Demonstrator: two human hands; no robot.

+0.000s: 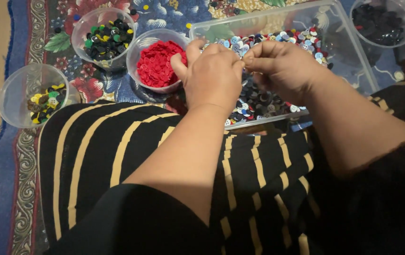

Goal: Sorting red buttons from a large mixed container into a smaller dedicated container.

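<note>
Both hands, left hand (213,75) and right hand (280,66), hover curled over the tray (353,61) of mixed buttons (259,101) (grip unclear); red buttons (157,63) sit just left.

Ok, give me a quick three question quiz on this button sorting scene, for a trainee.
1. True or false: the bowl of red buttons sits left of the left hand.
2. Over which container do both hands work? A) round bowl B) clear rectangular tray
3. What covers the floor under the bowls?

Key: 1 true. 2 B; the right hand is over it too. 3 a floral patterned rug.
</note>
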